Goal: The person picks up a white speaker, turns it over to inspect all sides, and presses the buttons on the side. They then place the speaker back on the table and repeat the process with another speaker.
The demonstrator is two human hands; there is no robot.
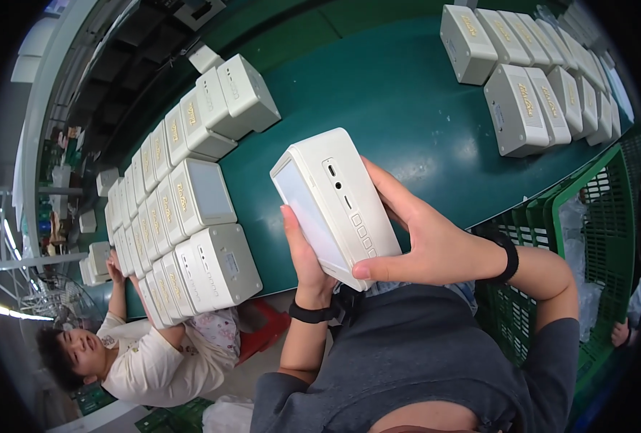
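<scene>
A green worktop (320,90) spreads beyond a white box-shaped device (353,202), which is held up, tilted, over its near edge. Both hands are clamped on the device: the left hand (307,263) at its lower left, thumb raised along the screen side and other fingers mostly hidden; the right hand (432,234) at its right, elbow bent, thumb across its lower end. Similar white boxes (194,193) stand in rows left of the device.

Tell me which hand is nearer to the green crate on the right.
Right. The right hand, gripping the white device from its right, is left of the green crate; the left hand, at the device's left, is farther away.
</scene>
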